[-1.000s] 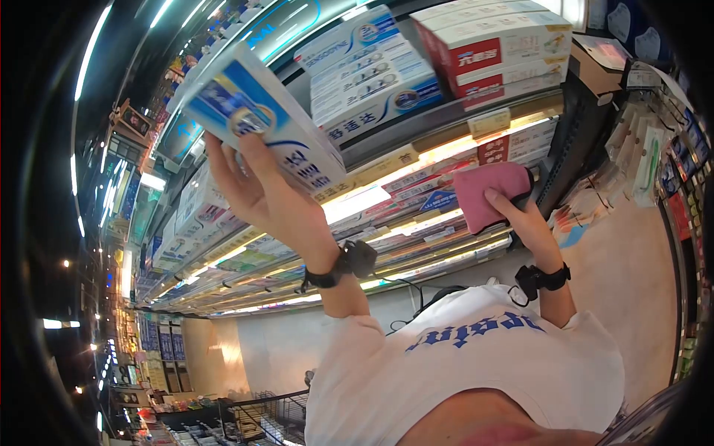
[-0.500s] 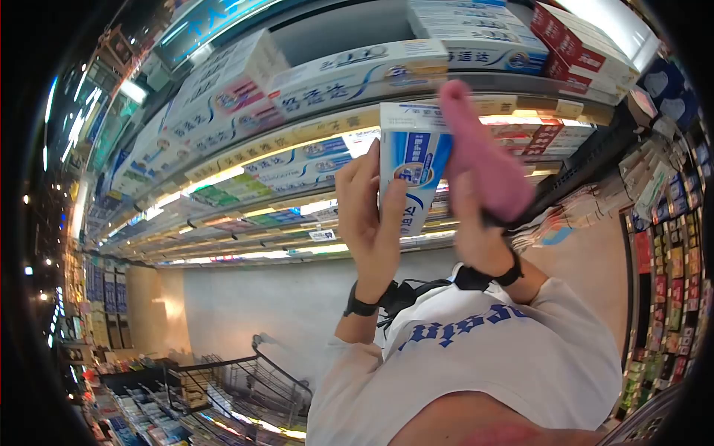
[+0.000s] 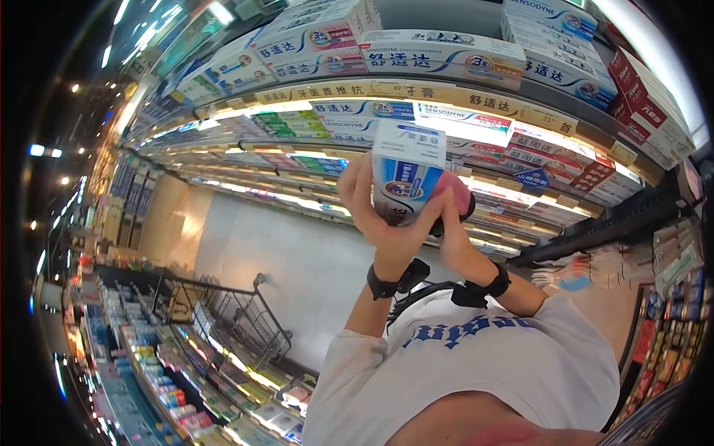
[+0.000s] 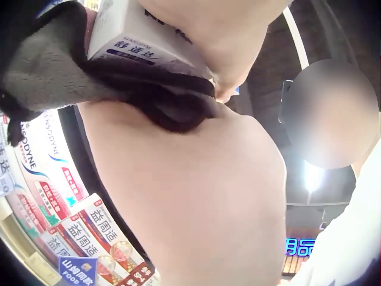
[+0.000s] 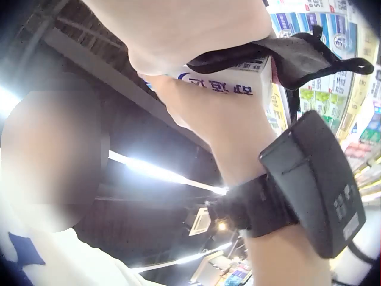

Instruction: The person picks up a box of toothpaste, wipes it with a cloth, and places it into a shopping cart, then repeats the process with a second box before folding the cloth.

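Note:
My left hand (image 3: 370, 212) grips a white-and-blue toothpaste box (image 3: 407, 178) in front of the shelves, its end face turned up toward the head camera. Against the box's right side, my right hand (image 3: 455, 241) holds a pink cloth (image 3: 457, 195) with a dark edge. Much of the cloth is hidden behind the box and fingers in the head view. Its grey underside (image 4: 53, 62) and black edging show in the left wrist view. From the right wrist, a white side of the box with blue lettering appears between the two hands.
Shelves of toothpaste boxes (image 3: 439, 56) run behind the hands, with a price strip (image 3: 446, 93) along the upper edge. Red boxes (image 3: 643, 104) stand at the upper right. A wire shopping cart (image 3: 249, 320) is on the floor at lower left, near another goods display (image 3: 156, 372).
The toothpaste box has come down from the upper shelf to in front of the body. My right hand has brought the pink cloth leftward against the box. The head view has shifted.

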The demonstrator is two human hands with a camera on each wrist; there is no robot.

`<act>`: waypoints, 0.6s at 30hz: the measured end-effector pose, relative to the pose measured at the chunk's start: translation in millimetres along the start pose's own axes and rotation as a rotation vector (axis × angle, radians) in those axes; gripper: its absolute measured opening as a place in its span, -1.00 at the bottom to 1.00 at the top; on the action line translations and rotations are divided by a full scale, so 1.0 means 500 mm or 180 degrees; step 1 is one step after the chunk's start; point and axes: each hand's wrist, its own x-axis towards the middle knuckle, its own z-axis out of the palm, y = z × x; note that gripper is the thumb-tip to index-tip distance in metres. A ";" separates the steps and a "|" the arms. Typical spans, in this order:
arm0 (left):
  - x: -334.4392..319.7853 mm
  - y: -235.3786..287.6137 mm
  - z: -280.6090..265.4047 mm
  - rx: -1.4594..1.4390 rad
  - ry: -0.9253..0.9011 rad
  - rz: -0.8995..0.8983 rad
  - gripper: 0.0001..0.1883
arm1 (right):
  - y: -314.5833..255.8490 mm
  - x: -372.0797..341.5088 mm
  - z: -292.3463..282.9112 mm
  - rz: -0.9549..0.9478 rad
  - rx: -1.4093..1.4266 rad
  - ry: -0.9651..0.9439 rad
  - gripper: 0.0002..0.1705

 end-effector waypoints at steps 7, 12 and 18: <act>-0.051 0.068 0.033 0.0133 -0.0447 0.0019 -0.11 | -0.104 -0.084 -0.068 -0.0142 0.0739 -0.0149 -0.32; -0.079 0.132 0.051 0.0671 -0.1264 0.0424 -0.38 | -0.220 -0.103 -0.128 -0.1547 -0.0868 -0.0538 -0.20; -0.106 0.205 0.038 0.0584 -0.1260 -0.0058 -0.37 | -0.242 -0.126 -0.123 -0.2360 -0.1229 -0.0592 -0.32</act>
